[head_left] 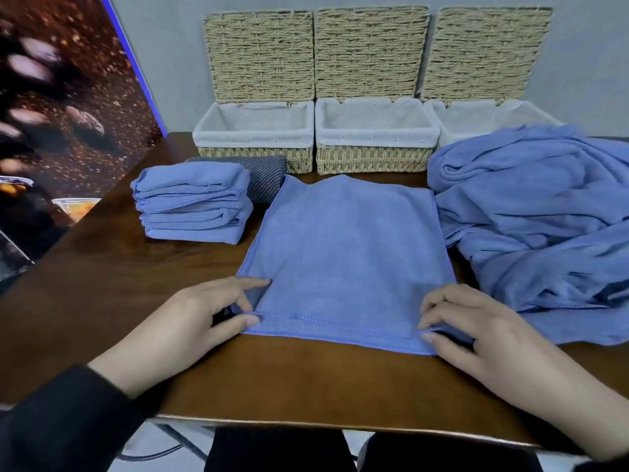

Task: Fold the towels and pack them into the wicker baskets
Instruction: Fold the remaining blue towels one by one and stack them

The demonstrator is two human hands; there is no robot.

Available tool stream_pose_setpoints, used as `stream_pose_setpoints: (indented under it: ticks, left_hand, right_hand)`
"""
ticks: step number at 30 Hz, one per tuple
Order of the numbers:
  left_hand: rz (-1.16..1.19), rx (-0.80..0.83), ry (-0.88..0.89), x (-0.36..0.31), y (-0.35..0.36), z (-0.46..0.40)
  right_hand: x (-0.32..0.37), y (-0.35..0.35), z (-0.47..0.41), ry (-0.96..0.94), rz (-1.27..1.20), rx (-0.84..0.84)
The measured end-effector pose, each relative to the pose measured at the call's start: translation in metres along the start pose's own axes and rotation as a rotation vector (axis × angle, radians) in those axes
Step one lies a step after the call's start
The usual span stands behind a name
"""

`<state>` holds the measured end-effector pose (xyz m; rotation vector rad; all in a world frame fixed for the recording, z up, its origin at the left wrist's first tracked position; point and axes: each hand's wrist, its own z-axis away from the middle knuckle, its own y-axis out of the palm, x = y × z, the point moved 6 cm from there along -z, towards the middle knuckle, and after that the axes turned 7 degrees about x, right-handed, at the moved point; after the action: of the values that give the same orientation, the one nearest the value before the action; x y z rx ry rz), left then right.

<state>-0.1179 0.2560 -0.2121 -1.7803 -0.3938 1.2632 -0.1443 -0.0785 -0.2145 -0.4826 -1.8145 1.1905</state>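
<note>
Towels already folded sit at the far left: a stack of 4 blue folded towels (192, 204) on the table (102, 267), with a grey towel (265, 182) just behind it. Next comes the left hand (190, 321), its thumb and fingers (252, 284) pinching the near-left corner of the flat blue towel (343, 253). That towel lies in the middle of the table, spread flat, its long axis running away from the person toward the baskets, its near hem turned up along the edge closest to the body. The right hand (476, 332) grips the near-right corner the same way, thumb underneath and fingers curled over the hem. Both hands sit at the near end, equally close, so the towel stretches straight forward from the fingers; the likely next fold would carry this near edge away, toward the far edge. Behind the towel stand 3 open wicker baskets (253, 137), white-lined, lids up against the wall, none holding a towel yet as far as can be seen. At the far right a heap of unfolded towels (531, 212) rests, touching the flat towel's right edge
</note>
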Motion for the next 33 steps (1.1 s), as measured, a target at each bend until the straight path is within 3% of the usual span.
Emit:
stream_pose_setpoints:
  ticks: [3,8,15,23,28,33]
  left_hand:
    - [0.0,0.017,-0.024,0.002,0.003,0.003]
    - [0.073,-0.069,0.045,-0.002,-0.007,0.011]
    - [-0.238,0.055,0.17,-0.002,0.0,0.016]
    - [-0.305,-0.132,0.129,-0.009,-0.012,0.015]
    - [-0.202,-0.165,0.219,-0.081,0.019,-0.001]
    - [0.052,-0.257,0.16,-0.125,0.035,-0.029]
  right_hand:
    - [-0.002,0.002,0.005,-0.018,0.04,0.006]
    - [0.006,-0.017,0.011,-0.049,-0.003,-0.12]
    - [-0.014,-0.004,0.023,-0.072,0.171,0.097]
    - [-0.01,-0.011,0.018,-0.021,0.221,-0.017]
    - [0.023,-0.025,0.001,0.044,0.0,-0.115]
    - [0.07,-0.036,-0.024,-0.086,-0.206,-0.162]
